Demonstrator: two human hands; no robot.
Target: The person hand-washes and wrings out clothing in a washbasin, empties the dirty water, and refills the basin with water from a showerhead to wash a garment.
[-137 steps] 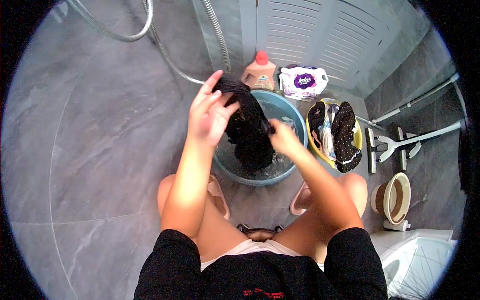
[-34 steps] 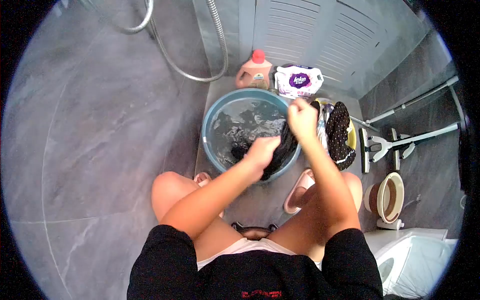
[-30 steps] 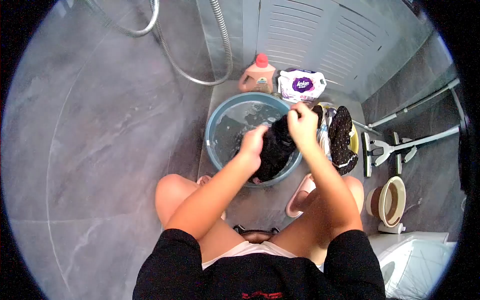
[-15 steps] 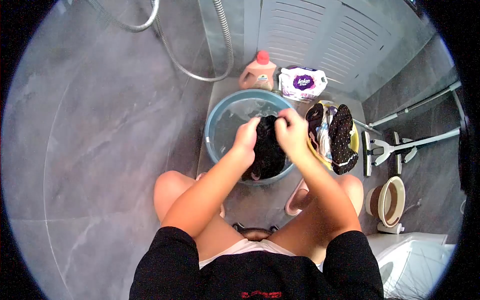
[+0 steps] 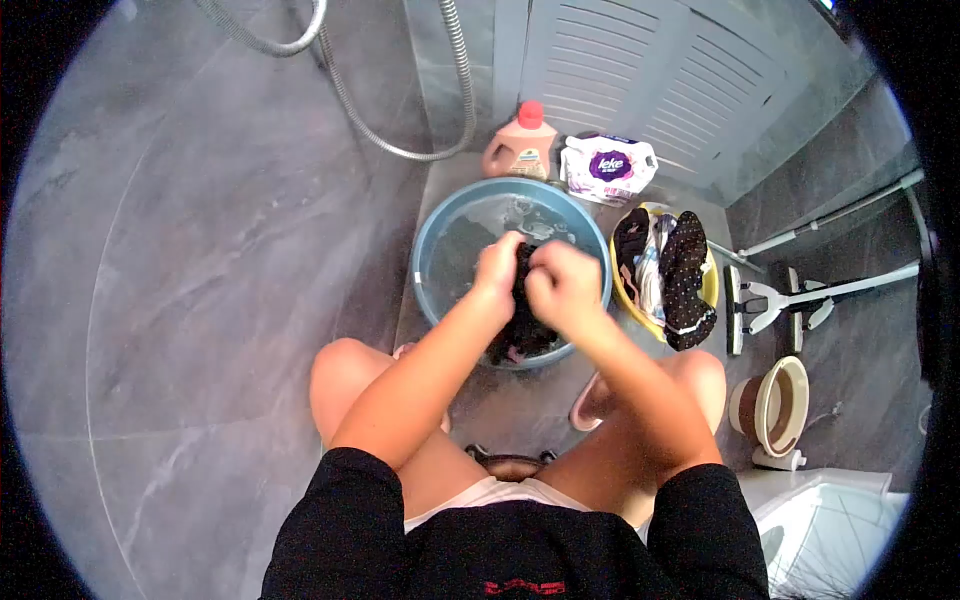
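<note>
"Where is the black cloth (image 5: 527, 322)?"

"In the basin (image 5: 423, 245), near the side closest to the person. It hangs bunched from the hands down toward the water, and a small pink patch shows at its lower end."

"And the hands?"

"Both are over the basin, close together, at the upper part of the cloth. The left hand (image 5: 496, 268) is narrow, its fingers and thumb closed on the cloth. The right hand (image 5: 562, 285) is curled like a fist, holding the cloth just beside the left; it is a bit blurred, so the exact place of each finger cannot be told."

"What does the water look like?"

"Grayish, with pale foam on it, mostly at the basin's far side."

"What stands beyond the basin?"

"A pink bottle (image 5: 519, 152) with a red cap, upright, and to its right a white and purple pack (image 5: 608, 168) marked 'leke'."

"And to the right of the basin?"

"A yellow tub (image 5: 648, 323) just beside it, filled with clothes; a dark dotted garment (image 5: 686, 275) lies over the tub's right side. Farther right of the basin is a squeegee (image 5: 767, 306), with a brown and cream bucket (image 5: 786, 405) nearer the person."

"Anything above?"

"A metal hose (image 5: 462, 70) loops down beyond the basin, to its left."
</note>
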